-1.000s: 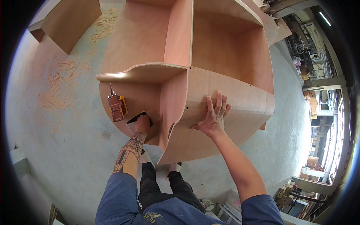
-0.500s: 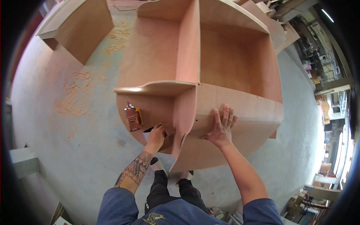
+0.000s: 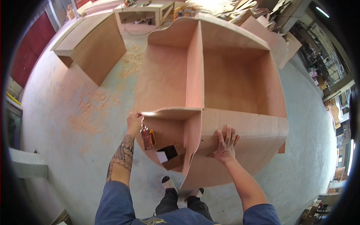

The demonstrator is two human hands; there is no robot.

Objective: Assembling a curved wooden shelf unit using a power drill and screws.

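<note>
nearest: the wearer's two feet [image 3: 168, 182], in pale footwear dark at the toes, stand on a grey floor [image 3: 86, 187] just before a plywood cabinet [image 3: 161, 75]. the cabinet rests on that floor, its open compartments facing up.

right hand [image 3: 225, 146]: palm down on the cabinet's curved front panel [image 3: 258, 138], fingers spread, grip wide and holding nothing. left hand [image 3: 134, 123]: at the left end of a wavy-edged divider [image 3: 168, 113], fingers drawn together at the tips; whether the grip has hold of some small item, or merely meets the edge, cannot be told.

in the near left bay, an open carton [image 3: 174, 162] with a white flap and a dark interior sits close to the bay's side wall. just left of and beyond it lies a cordless drill [image 3: 147, 139], bit directed away from the wearer, its tip near the left hand.

further out, wood shavings [image 3: 90, 112] are scattered on the floor to the left. beyond these stands an angular plywood casing [image 3: 99, 56]. at the far side: a low wooden bench [image 3: 156, 11] carrying tools too small to identify, a heap of timber offcuts [image 3: 247, 11] behind the cabinet, and a red door-like panel [image 3: 32, 52] at far left.
</note>
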